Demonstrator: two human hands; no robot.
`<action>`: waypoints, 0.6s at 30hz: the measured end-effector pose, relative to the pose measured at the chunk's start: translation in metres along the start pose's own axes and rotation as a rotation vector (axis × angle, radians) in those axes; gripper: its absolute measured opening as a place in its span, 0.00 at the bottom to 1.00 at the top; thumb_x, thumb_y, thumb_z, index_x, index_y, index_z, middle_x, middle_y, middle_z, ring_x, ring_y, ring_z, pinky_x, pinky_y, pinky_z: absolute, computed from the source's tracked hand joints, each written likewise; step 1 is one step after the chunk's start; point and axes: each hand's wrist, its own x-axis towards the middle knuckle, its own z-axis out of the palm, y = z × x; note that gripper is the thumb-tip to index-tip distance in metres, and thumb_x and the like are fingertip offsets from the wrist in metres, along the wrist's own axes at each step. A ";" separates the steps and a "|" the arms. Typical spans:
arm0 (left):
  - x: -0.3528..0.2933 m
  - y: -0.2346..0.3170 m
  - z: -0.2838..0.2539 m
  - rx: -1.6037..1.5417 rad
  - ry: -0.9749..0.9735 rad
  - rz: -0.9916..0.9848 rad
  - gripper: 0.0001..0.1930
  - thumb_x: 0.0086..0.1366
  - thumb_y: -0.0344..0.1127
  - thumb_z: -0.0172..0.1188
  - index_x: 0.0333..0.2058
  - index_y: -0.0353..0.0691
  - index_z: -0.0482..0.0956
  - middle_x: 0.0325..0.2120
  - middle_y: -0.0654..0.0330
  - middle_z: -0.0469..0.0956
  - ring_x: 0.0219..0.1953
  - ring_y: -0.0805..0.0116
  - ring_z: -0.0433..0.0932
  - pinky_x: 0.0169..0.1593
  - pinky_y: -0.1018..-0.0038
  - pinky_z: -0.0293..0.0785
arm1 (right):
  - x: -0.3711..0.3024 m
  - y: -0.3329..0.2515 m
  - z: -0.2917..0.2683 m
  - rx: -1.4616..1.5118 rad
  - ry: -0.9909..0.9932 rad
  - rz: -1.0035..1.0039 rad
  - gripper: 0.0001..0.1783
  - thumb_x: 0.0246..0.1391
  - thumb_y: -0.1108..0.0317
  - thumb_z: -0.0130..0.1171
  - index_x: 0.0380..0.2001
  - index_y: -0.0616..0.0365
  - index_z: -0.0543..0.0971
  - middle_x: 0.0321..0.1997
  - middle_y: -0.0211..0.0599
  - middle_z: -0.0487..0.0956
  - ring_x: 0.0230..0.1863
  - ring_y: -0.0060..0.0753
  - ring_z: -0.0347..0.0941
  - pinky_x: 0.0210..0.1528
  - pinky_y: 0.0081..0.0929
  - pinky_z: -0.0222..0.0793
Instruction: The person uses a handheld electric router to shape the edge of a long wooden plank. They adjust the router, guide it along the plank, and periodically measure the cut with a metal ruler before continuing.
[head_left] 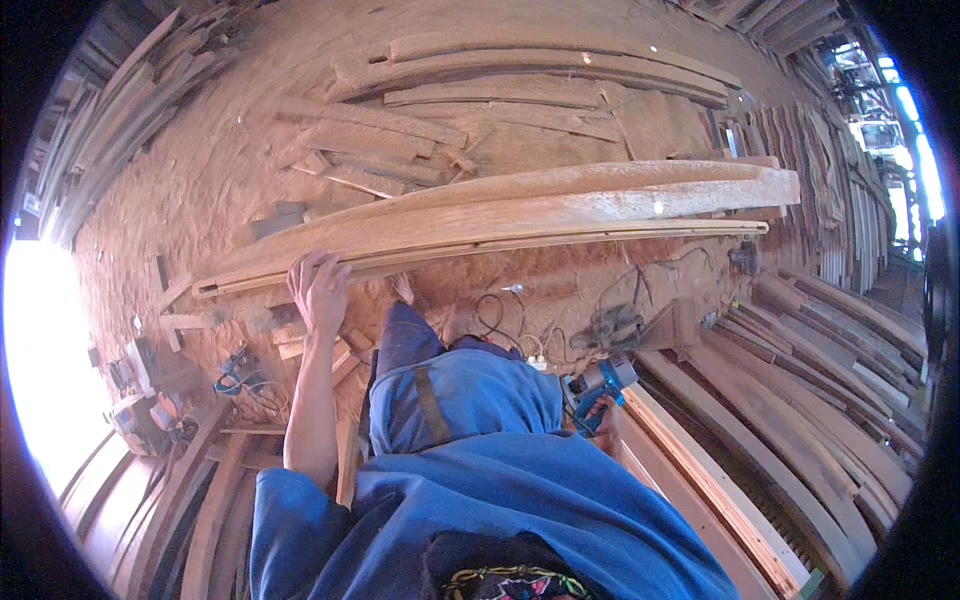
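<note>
My left hand [319, 287] grips the near edge of a long curved wooden plank [520, 215] that stretches across the middle of the view above the sawdust floor. My right hand [603, 411] hangs low by my hip, closed on a blue electric power tool [598, 385], and is mostly hidden behind it. My blue trousers and one bare foot [402, 288] show below the plank.
Sawdust covers the floor [230, 170]. Loose boards [520, 75] lie beyond the plank. Stacked curved planks [800, 400] fill the right side and more lean at the far left [110, 110]. Black cables [500, 315], another power tool [612, 327] and small machines [150, 400] lie around my feet.
</note>
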 end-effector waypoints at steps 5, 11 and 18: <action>-0.010 0.011 0.008 0.026 0.054 -0.144 0.16 0.56 0.42 0.75 0.41 0.43 0.86 0.46 0.58 0.80 0.54 0.54 0.74 0.62 0.54 0.65 | 0.005 0.011 -0.013 0.100 0.068 0.138 0.06 0.49 0.71 0.60 0.24 0.51 0.72 0.18 0.28 0.69 0.18 0.30 0.69 0.19 0.33 0.69; -0.026 0.021 0.037 0.080 0.182 -0.337 0.21 0.57 0.46 0.75 0.45 0.42 0.85 0.47 0.56 0.78 0.56 0.52 0.71 0.61 0.54 0.65 | -0.012 0.022 -0.003 0.079 0.159 0.039 0.07 0.48 0.72 0.59 0.22 0.52 0.71 0.18 0.30 0.69 0.16 0.31 0.66 0.18 0.33 0.67; -0.012 0.021 0.088 -0.091 0.160 -0.840 0.44 0.58 0.56 0.74 0.62 0.30 0.65 0.61 0.38 0.62 0.61 0.45 0.63 0.63 0.52 0.64 | -0.006 0.051 -0.015 0.166 0.177 0.104 0.07 0.49 0.73 0.59 0.22 0.53 0.71 0.18 0.31 0.68 0.16 0.30 0.65 0.19 0.34 0.65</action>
